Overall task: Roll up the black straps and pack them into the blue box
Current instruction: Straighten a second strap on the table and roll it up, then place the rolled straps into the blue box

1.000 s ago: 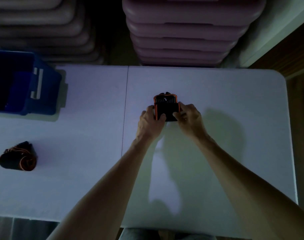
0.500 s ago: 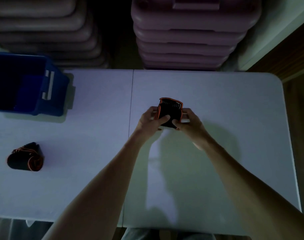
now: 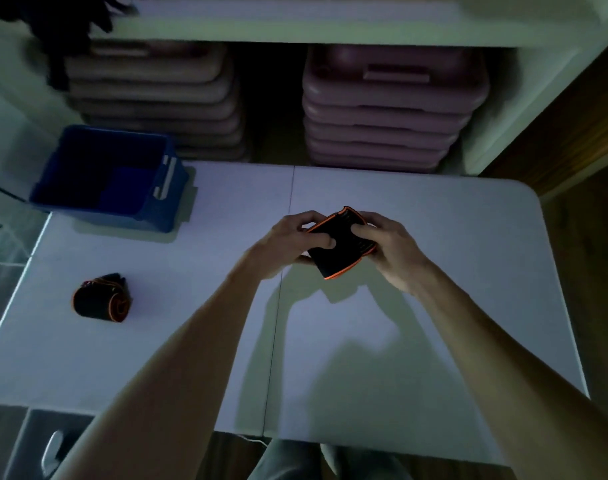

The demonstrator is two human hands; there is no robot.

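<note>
hands [image 3: 344, 242] gripping rolled black strap [image 3: 340, 251] above table [image 3: 434, 323]

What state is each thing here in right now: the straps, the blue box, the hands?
Strap in hand: rolled up, held above the table by both hands.
Second strap: rolled, lying on the white table, untouched.
Blue box: open-topped, on the table's far left corner; contents too dark to tell.
Left hand: gripping the roll.
Right hand: gripping the roll.

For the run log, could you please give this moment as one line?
left hand + right hand: gripping rolled strap above table | second roll: on table | blue box: strapless
</note>
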